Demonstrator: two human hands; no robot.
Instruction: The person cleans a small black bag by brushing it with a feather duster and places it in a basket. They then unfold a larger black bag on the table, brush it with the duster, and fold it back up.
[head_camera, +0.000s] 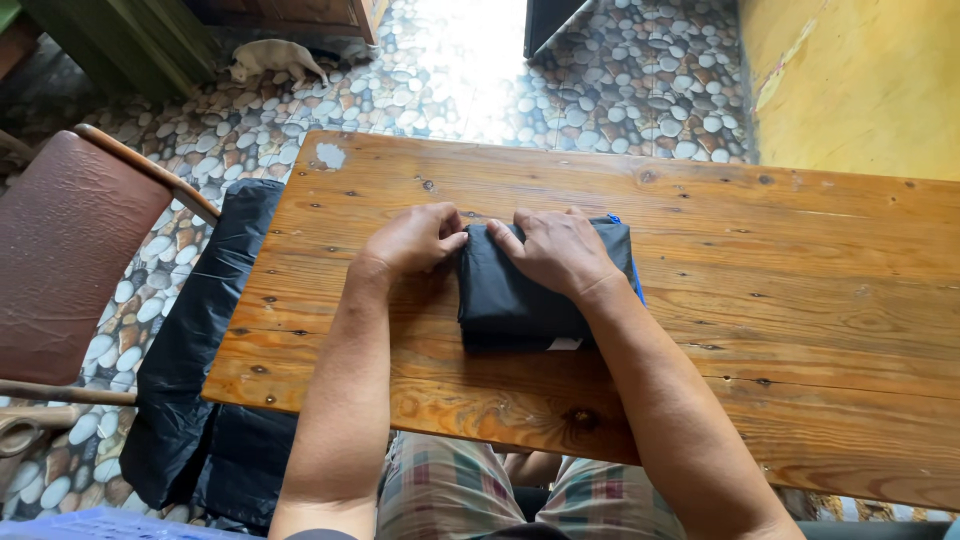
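Seating stands at far left: a brown padded chair (60, 255) with a wooden frame, on a pebble-patterned floor (640, 90). Just beside it, black plastic sheeting (200, 370) hangs off the left edge of the wooden table (800, 330) and gathers on the floor below. A pale animal (272, 57), apparently a cat, lies on the floor beyond the table's far-left corner, well apart from the work. A corner of a blue crate (90, 525) shows at bottom left — contents not visible.

Left hand (412, 240) rests on the tabletop with fingers curled, fingertips touching the far-left corner of the folded black bag (510, 300); no firm grip can be confirmed. Right hand (558, 250) lies palm-down on top of the bag, fingers spread flat, pressing it to the wood.

The bag sits near the table's middle, directly ahead of the person, between the two forearms. Its long axis runs away from the body — near edge towards the lap, far edge under the fingers. The right hand is the nearer, being fully on it; the left only meets its edge. A blue strip (636, 285) shows along the bag's right side, and a small white label (565, 343) at its near edge.
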